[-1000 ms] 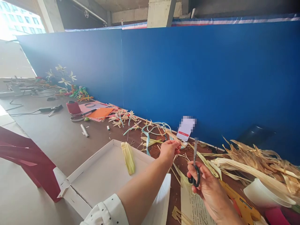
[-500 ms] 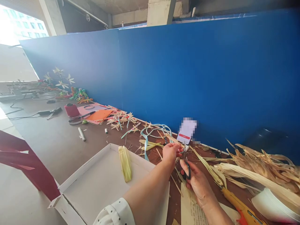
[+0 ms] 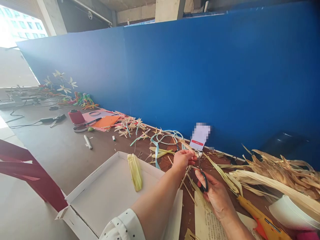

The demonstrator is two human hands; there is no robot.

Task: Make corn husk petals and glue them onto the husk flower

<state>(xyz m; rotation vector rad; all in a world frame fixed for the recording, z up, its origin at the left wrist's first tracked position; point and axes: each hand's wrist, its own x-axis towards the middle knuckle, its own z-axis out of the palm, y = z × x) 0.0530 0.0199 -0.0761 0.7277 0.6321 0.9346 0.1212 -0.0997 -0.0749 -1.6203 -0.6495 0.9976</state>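
Note:
My left hand (image 3: pixel 182 159) pinches a thin dried leaf strip (image 3: pixel 187 145) above the brown table. Right beside it, my right hand (image 3: pixel 215 193) grips black-handled scissors (image 3: pixel 202 170), their blades pointing up toward the strip at my left fingertips. A folded yellow-green leaf piece (image 3: pixel 135 172) lies in the shallow white cardboard box (image 3: pixel 100 196) to the left of my left arm. A printed paper sheet (image 3: pixel 207 218) lies under my right wrist.
A heap of dried husks (image 3: pixel 277 176) lies at right, with an orange glue gun (image 3: pixel 260 218) and a white bowl (image 3: pixel 291 213) near it. Ribbons (image 3: pixel 162 140), leaf scraps, a red spool (image 3: pixel 76 116) and craft flowers (image 3: pixel 61 85) line the blue wall. A red chair (image 3: pixel 30 173) stands left.
My right hand has come in from the right toward my left hand, bringing the scissor blades up to the strip. The view has shifted slightly.

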